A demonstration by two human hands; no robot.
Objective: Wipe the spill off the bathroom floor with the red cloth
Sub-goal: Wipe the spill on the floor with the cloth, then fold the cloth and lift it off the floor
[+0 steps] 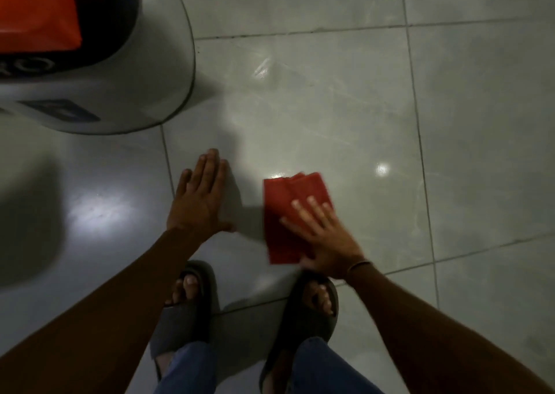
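Observation:
A folded red cloth lies flat on the grey tiled floor just ahead of my feet. My right hand presses down on the cloth's near right part, fingers spread flat over it. My left hand rests flat on the bare tile to the cloth's left, fingers straight and holding nothing. Wet, shiny streaks glint on the tile beyond the cloth, with another bright wet spot to its right.
A white rounded fixture base stands at the upper left, with an orange object on top. My two feet in dark slippers are planted just behind the hands. Grout lines cross the floor.

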